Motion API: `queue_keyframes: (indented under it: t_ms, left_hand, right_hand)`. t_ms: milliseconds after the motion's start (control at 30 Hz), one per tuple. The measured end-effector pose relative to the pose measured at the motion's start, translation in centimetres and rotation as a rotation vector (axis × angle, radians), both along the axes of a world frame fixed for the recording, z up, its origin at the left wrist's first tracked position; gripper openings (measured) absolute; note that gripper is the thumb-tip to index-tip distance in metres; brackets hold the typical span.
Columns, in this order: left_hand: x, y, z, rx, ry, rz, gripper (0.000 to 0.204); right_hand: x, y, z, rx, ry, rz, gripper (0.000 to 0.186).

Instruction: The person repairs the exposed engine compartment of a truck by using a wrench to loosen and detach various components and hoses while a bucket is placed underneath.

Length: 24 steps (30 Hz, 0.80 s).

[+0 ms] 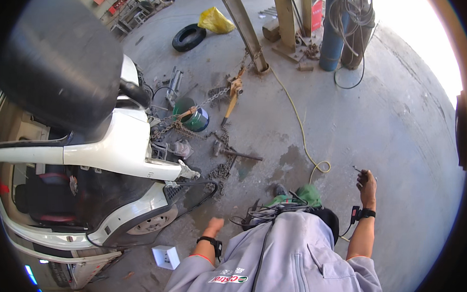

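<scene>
My right hand [367, 185] hangs out to the right, its fingers closed around a thin, small dark piece [356, 168] whose end sticks out; its kind is too small to make out. My left hand [214, 226] is low at my left side, near the front wheel [153, 221] of a white vehicle [120, 145]; its fingers are mostly hidden from above. Ahead of me, a long-handled hammer [239, 153] lies on the floor by a heap of chain [221, 169]. A lever chain hoist [235, 86] hangs in a taut chain between the vehicle's opened front and a steel post [245, 32].
A green bucket [197, 120] stands under the chain. A white box [166, 257] lies left of me. A yellow hose [299, 123] crosses the floor. Farther off are a tyre [188, 38], a yellow bag [215, 20] and gas cylinders [333, 34]. A black mirror [61, 64] looms at upper left.
</scene>
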State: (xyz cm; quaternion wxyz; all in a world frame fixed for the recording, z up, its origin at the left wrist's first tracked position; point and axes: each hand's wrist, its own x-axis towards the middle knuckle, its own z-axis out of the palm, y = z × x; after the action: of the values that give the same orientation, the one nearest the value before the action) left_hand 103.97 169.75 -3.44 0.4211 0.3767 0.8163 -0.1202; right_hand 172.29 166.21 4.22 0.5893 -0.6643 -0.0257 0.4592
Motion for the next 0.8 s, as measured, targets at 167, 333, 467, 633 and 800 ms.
queue_keyframes:
  t_ms: [167, 333, 467, 633, 800]
  left_hand:
    - [3.2, 10.9, 6.3, 0.205, -0.051, 0.049, 0.037]
    - [6.4, 15.6, 7.2, 0.415, 0.044, 0.074, 0.037]
    - [5.7, 11.8, 0.7, 0.159, 0.160, 0.139, 0.030]
    - [11.7, 7.1, -0.2, -0.034, -0.085, 0.480, 0.028]
    - [17.2, 10.3, 1.7, 0.081, -0.013, 0.066, 0.027]
  right_hand:
    - [1.8, 7.5, 0.6, 0.005, 0.054, -0.028, 0.031]
    - [6.1, 15.8, -3.3, -0.069, 0.081, 0.023, 0.028]
    - [9.8, 26.7, -4.0, -0.048, 0.109, 0.166, 0.026]
    - [10.9, 42.5, -0.4, -0.061, 0.002, 0.469, 0.023]
    - [9.8, 58.6, 3.0, 0.006, -0.042, 0.774, 0.027]
